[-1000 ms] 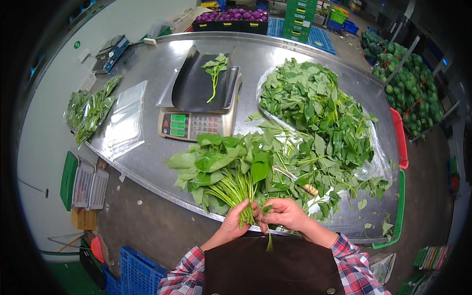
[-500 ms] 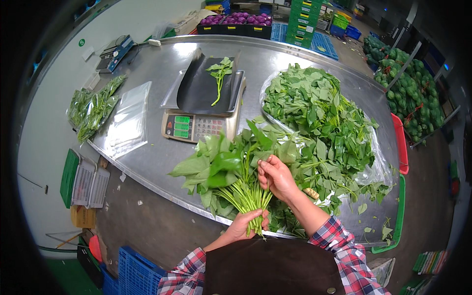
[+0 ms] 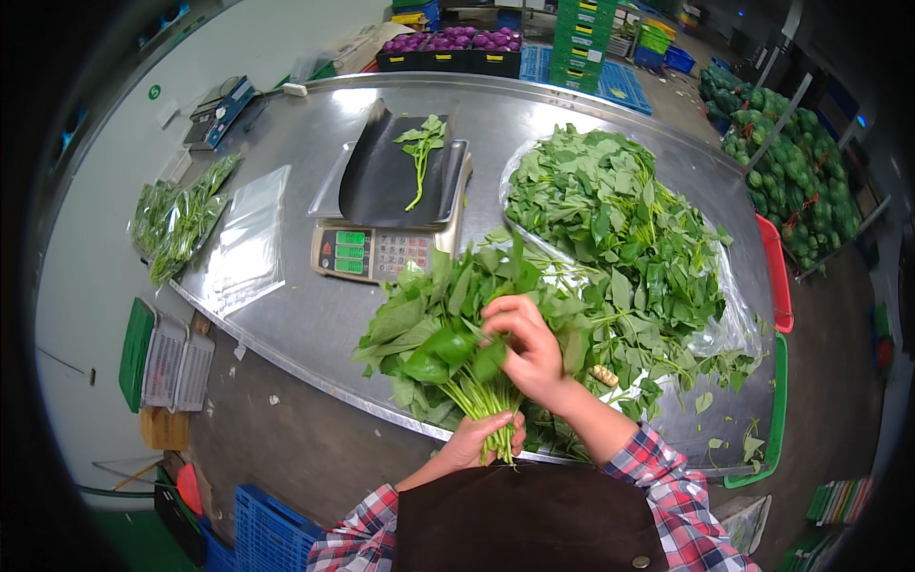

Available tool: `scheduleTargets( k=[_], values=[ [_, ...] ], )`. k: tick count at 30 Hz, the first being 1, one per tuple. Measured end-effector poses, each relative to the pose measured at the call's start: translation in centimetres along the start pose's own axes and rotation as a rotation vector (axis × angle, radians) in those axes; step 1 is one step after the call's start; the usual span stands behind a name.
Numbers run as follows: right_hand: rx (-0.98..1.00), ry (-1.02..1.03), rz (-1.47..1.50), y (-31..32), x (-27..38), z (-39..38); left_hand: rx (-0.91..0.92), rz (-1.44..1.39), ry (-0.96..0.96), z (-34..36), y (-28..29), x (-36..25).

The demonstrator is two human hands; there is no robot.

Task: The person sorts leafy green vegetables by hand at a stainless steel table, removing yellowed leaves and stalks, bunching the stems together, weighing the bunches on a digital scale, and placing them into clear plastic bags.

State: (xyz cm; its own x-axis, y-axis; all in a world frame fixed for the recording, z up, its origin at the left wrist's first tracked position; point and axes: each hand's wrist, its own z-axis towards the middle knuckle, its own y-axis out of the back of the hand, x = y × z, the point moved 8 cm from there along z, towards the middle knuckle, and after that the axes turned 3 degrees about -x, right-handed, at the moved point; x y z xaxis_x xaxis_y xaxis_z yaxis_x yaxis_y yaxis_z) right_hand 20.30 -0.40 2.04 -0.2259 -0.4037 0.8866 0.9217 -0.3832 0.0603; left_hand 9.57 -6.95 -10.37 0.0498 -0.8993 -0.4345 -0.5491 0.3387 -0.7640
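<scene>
My left hand (image 3: 472,442) is closed round the lower stems of a bunch of leafy greens (image 3: 429,329), held upright at the table's near edge. Over the right side of its leaves, my right hand (image 3: 529,348) has its fingers curved and apart from the thumb, beside slightly blurred leaves. Beyond the bunch stands a digital scale (image 3: 348,250) with a lit green display. A curved black sheet (image 3: 376,176) lies on its pan, bearing one leafy sprig (image 3: 419,157). To the right, a large heap of the same greens (image 3: 610,210) rests on clear plastic.
Clear plastic bags (image 3: 250,234) lie flat on the metal table (image 3: 315,329), near a bagged bunch of greens (image 3: 181,214). Purple vegetables (image 3: 457,40) fill black crates at the back. A red bin (image 3: 774,276) and green bin (image 3: 777,415) border the right edge.
My right hand has shifted slightly over the bunch, its fingers going from a pinch to a looser curve. The bunch's top leaves have moved right; my left hand keeps its hold.
</scene>
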Motion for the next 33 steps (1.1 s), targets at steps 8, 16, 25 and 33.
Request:
scheduleTargets(
  k=[8, 16, 25, 33],
  values=[
    [0.158, -0.513, 0.182, 1.5, -3.8, -6.1, 0.001, -0.053, -0.190, -0.2, 0.4, -2.0],
    [0.441, -0.019, -0.880, -1.0, 0.5, -5.1, -0.025, -0.106, -0.203, -0.2, 1.0, -2.0],
    [0.535, -0.224, -0.206, -0.3, 3.8, -4.6, -0.225, -0.155, -0.188, -0.3, 5.1, -1.5],
    [0.523, -0.217, -0.271, -2.9, -2.2, -5.0, -0.388, -0.164, -0.182, 0.6, 3.9, -1.5]
  ],
)
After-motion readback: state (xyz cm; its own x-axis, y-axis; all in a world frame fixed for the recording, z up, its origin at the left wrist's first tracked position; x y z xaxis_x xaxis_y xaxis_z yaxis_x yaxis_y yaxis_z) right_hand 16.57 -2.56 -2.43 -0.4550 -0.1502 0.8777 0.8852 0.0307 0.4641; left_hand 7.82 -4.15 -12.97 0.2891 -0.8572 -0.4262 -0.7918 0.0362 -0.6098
